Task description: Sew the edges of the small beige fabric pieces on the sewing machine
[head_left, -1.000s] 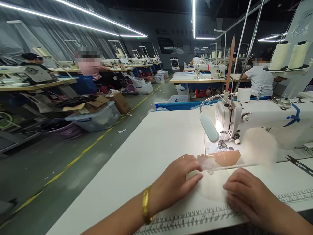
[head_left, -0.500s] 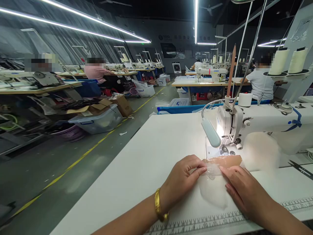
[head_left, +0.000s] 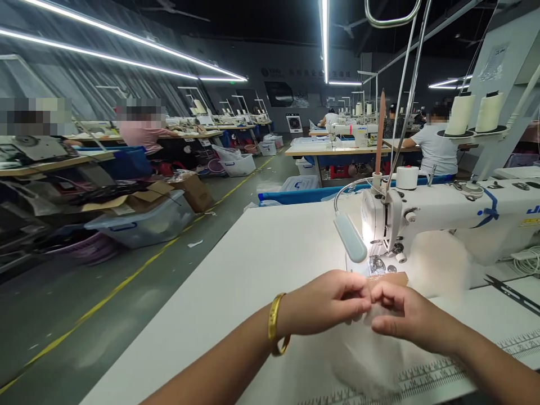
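Note:
A piece of sheer white fabric [head_left: 367,360] hangs from my fingers in front of the sewing machine [head_left: 439,211], its lower part blurred over the table. My left hand [head_left: 323,304], with a gold bangle at the wrist, pinches its upper edge. Fingertip to fingertip with it, my right hand [head_left: 411,315] has its fingers curled on the same edge, the thumb a little lower. Just behind the fingers lies a flat brown piece with a shiny surface [head_left: 394,278], close to the presser foot [head_left: 376,264] and partly hidden by my hands.
Black thread snips [head_left: 512,295] lie at the right. A printed ruler strip [head_left: 439,377] runs along the table's front edge. A lamp [head_left: 350,239] hangs beside the needle area. Thread cones [head_left: 489,112] stand at the upper right. Several people sit at other machines beyond.
My hands have come together, fingertips meeting, and the sheer fabric has been lifted and blurs with motion. More of the brown piece is covered. The view has shifted slightly right.

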The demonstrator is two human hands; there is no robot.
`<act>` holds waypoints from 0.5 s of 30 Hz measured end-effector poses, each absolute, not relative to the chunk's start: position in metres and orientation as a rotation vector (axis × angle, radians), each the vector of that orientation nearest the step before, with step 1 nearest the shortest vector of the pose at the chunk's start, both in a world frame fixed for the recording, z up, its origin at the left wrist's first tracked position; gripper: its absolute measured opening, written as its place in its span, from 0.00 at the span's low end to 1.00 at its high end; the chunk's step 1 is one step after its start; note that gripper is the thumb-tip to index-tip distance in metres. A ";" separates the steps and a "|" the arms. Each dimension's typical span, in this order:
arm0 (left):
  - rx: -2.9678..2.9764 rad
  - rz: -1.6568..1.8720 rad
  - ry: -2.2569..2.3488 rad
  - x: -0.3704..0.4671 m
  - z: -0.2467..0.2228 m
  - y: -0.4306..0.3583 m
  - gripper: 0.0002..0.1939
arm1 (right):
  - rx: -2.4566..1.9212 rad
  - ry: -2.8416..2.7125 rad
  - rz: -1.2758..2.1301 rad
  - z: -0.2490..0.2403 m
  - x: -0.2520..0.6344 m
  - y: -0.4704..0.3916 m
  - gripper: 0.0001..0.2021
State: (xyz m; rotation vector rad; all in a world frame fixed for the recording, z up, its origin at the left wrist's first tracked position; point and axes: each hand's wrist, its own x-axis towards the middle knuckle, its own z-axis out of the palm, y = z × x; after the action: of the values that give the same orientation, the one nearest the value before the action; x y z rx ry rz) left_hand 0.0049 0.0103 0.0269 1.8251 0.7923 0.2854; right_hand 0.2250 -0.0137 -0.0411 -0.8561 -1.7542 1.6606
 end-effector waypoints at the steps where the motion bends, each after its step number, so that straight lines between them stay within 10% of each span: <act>1: 1.822 0.315 0.843 0.003 0.024 0.015 0.11 | -0.909 -1.767 1.585 -0.046 0.224 -0.010 0.17; 15: 1.580 0.496 1.017 0.010 -0.005 0.021 0.17 | -1.270 -1.718 1.162 -0.050 0.219 -0.010 0.10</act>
State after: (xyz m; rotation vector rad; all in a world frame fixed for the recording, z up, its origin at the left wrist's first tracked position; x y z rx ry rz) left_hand 0.0095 0.0206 -0.0049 1.5797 1.0170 0.4963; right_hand 0.2193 -0.0099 -0.0495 -1.2697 -1.7181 1.1618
